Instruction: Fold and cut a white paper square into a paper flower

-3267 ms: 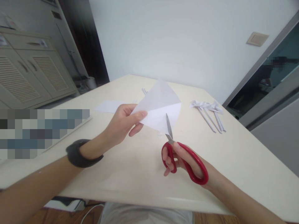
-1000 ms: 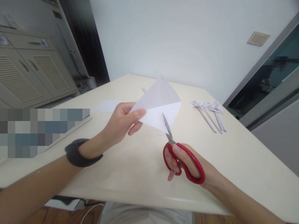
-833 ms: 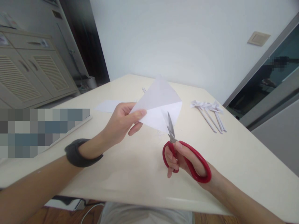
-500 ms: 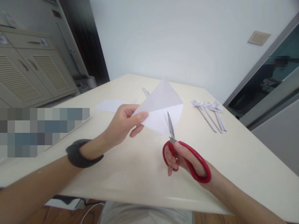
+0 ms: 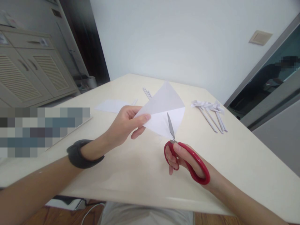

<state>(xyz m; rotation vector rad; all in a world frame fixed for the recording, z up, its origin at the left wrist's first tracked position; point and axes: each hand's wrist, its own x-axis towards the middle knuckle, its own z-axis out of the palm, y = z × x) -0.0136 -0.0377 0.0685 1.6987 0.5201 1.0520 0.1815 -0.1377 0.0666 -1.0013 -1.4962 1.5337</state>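
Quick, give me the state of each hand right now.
Left hand: closed on the folded white paper, holding it above the table.
Right hand: closed on the red scissors, blades at the paper.

- The left hand (image 5: 125,125) is raised above the table, thumb on top and fingers curled beneath, pinching together at the fingertips.
- The left forearm comes in from the lower left, bare, with a dark band around the wrist.
- The left wrist is bent slightly upward, palm turned toward the right.
- The right hand (image 5: 187,159) sits lower and nearer the body, thumb through one loop and fingers through the other, closed in a grip.
- The right forearm comes in from the lower right, bare, angled up toward the middle.
- The two hands are near each other but apart.
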